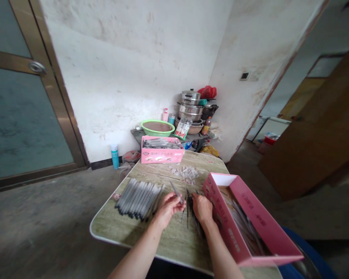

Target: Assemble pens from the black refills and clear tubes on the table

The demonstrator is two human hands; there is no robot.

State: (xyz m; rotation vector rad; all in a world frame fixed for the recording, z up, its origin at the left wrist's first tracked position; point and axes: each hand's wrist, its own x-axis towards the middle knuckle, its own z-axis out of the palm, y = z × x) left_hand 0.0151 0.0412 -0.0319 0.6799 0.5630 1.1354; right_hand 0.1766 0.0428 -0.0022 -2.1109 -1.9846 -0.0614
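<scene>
My left hand (167, 209) pinches a slim grey pen barrel (176, 188), its far end pointing up and away from me. Just to its right, my right hand (203, 207) is curled down on the table over several thin dark pen refills (187, 213). Its fingertips are partly hidden, and what they grip I cannot make out. Left of my hands lies a row of translucent grey pens (138, 197) with dark ends towards me. Beyond my hands a loose pile of small white pieces (189, 174) is spread on the table.
A long pink box (225, 217) with thin pieces inside stands along the right of the table (165, 242). Another pink box (163, 155), full of grey pens, sits at the far edge. Behind are a green basin (157, 133) and stacked pots (190, 106) against the wall.
</scene>
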